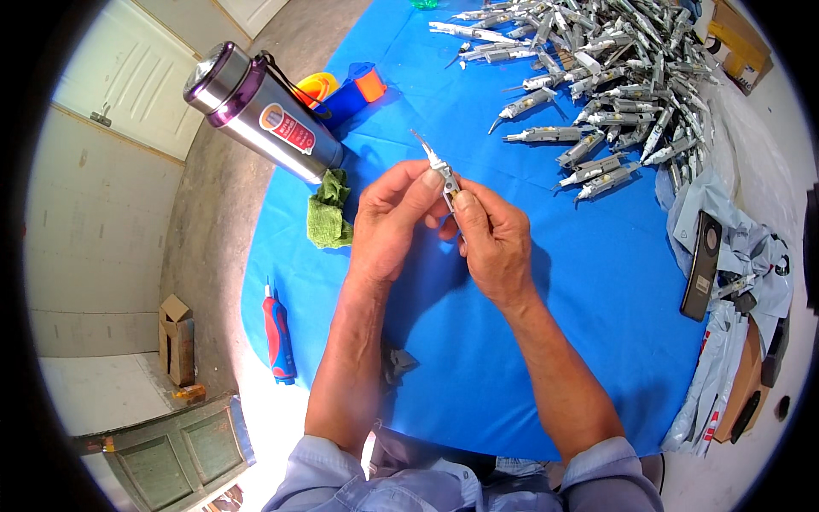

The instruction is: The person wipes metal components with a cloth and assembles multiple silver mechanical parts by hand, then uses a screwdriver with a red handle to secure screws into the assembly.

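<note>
Both hands meet over the middle of a blue cloth-covered table (478, 358). Between them they hold a small grey and white mechanical part (450, 181), slim, with a thin pointed tip aimed up and left. My left hand (392, 218) pinches it near its upper end, thumb on top. Lower down, the thumb and fingers of my right hand (495, 235) grip its body. Fingers cover much of the part's lower half. A large heap of similar grey and white parts (614, 94) lies at the far right, some strewn singly at its near edge.
A steel and purple thermos flask (264, 111) stands far left beside a green cloth (328, 218). Behind it are a blue and orange tape dispenser (358, 92) and a yellow roll. A red and blue screwdriver (277, 337) lies left. Plastic bags and a dark remote-like device (701, 264) lie right.
</note>
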A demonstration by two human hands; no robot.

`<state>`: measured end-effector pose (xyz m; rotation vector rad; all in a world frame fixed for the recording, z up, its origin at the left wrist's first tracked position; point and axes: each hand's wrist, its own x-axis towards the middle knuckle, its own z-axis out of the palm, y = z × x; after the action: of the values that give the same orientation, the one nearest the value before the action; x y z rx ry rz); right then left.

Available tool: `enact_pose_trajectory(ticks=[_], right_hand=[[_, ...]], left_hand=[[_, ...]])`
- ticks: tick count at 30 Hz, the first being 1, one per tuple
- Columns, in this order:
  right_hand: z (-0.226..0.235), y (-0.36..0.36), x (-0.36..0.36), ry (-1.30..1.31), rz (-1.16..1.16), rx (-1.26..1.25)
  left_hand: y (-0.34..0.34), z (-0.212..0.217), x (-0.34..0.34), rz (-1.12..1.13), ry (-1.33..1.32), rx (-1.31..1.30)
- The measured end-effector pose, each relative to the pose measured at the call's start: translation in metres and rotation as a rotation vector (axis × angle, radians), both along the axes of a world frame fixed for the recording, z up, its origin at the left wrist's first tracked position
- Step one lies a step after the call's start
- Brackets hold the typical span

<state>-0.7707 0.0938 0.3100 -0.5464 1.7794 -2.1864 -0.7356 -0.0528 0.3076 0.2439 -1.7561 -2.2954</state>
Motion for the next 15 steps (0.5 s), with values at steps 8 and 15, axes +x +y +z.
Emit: enact_pose_trajectory(ticks=[8,15], right_hand=[[0.0008,0.0003,-0.0005,-0.046,0.001,-0.046],[-0.0009,-0.0001,-0.0005,0.011,0.01,-0.002]], left_hand=[[0.001,0.0026,0.0,-0.007,-0.024,0.018],[-0.0006,-0.0026,-0.0008,0.019,-0.04,0.01]])
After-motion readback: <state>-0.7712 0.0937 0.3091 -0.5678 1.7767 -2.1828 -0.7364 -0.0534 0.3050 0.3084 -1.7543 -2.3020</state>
